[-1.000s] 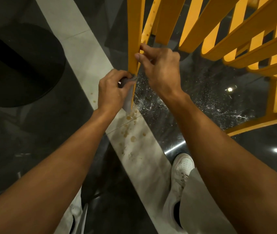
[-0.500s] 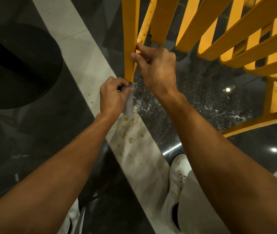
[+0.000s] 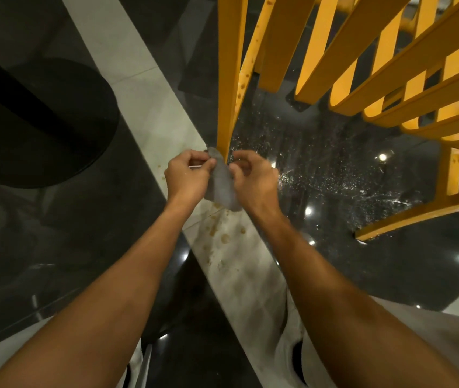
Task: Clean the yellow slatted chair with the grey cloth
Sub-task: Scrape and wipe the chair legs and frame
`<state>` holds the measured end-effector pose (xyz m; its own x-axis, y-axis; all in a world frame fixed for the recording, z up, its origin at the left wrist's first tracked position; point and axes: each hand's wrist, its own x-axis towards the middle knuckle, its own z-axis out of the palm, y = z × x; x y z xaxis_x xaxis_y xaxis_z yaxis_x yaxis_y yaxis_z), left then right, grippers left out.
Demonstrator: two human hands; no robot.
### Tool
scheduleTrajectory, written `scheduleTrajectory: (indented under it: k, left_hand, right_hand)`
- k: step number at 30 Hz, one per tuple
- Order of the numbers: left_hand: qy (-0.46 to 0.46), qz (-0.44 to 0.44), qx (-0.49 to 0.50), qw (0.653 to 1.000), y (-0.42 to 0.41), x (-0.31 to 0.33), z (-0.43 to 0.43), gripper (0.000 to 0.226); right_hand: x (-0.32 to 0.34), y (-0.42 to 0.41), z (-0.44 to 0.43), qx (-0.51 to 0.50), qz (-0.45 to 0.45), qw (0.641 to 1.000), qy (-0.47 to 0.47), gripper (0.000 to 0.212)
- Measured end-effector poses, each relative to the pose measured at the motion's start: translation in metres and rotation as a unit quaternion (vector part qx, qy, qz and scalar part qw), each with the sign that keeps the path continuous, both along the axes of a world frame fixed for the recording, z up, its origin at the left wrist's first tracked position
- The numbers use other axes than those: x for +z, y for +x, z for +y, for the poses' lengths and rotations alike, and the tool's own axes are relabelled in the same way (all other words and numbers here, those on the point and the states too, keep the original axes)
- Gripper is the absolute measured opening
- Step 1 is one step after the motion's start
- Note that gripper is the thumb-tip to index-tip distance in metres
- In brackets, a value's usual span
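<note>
Grey cloth (image 3: pixel 222 186), shown as a small, crumpled, pale strip, is held against the foot of a leg (image 3: pixel 227 79) of the yellow slatted chair (image 3: pixel 362 79). Its upper corner is pinched between the curled fingers (image 3: pixel 194 158) and thumb of the left hand (image 3: pixel 187 177); its right edge is pinched by the curled fingers of the right hand (image 3: pixel 253 177). The chair's slats are seen glossy and curved, the leg's edge dotted with pale spots. Brown stains are seen on the pale floor strip (image 3: pixel 236 275) below
</note>
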<state>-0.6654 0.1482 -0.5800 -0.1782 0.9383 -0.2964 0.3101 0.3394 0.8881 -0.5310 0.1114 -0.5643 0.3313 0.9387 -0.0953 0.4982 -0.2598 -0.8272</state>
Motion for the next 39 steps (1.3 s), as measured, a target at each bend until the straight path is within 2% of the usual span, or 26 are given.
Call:
scheduleTrajectory:
  k: [3, 7, 11, 15, 19, 23, 26, 29, 35, 39]
  left_hand:
    - [-0.046, -0.046, 0.008, 0.998, 0.001, -0.005, -0.01, 0.016]
    - [-0.096, -0.094, -0.007, 0.991, -0.004, -0.012, -0.019, 0.04]
    - [-0.121, -0.14, -0.004, 0.983, -0.008, -0.013, -0.018, 0.037]
    - [-0.112, -0.102, -0.025, 0.988, -0.012, -0.02, -0.011, 0.036]
    - [-0.071, -0.021, -0.046, 0.996, -0.011, -0.023, 0.005, 0.032]
    - [-0.014, 0.018, -0.093, 0.995, -0.009, -0.018, 0.025, 0.042]
    - [0.001, 0.017, -0.156, 0.988, -0.008, -0.013, 0.034, 0.056]
    - [0.002, 0.015, -0.191, 0.982, -0.008, -0.011, 0.035, 0.058]
    - [0.0, -0.009, -0.193, 0.981, -0.013, -0.019, 0.032, 0.066]
    - [-0.005, -0.014, -0.19, 0.982, -0.014, -0.026, 0.03, 0.064]
  right_hand:
    - [-0.015, -0.017, -0.014, 0.01, 0.008, 1.0, 0.01, 0.024]
    - [-0.03, -0.026, -0.016, -0.046, 0.014, 0.999, 0.016, 0.024]
    - [-0.04, -0.031, -0.011, -0.087, 0.039, 0.995, 0.006, 0.018]
    - [-0.053, -0.028, -0.007, -0.118, 0.059, 0.991, 0.003, 0.01]
    - [-0.062, -0.025, -0.002, -0.132, 0.056, 0.989, 0.019, 0.015]
    - [-0.064, -0.027, 0.011, -0.125, 0.073, 0.988, 0.049, 0.008]
    - [-0.066, -0.031, 0.021, -0.127, 0.1, 0.985, 0.065, 0.01]
    - [-0.074, -0.032, 0.027, -0.14, 0.1, 0.983, 0.072, 0.015]
    - [-0.101, -0.032, 0.024, -0.13, 0.066, 0.989, 0.035, 0.014]
    - [-0.099, -0.032, 0.02, -0.13, 0.061, 0.988, 0.054, 0.01]
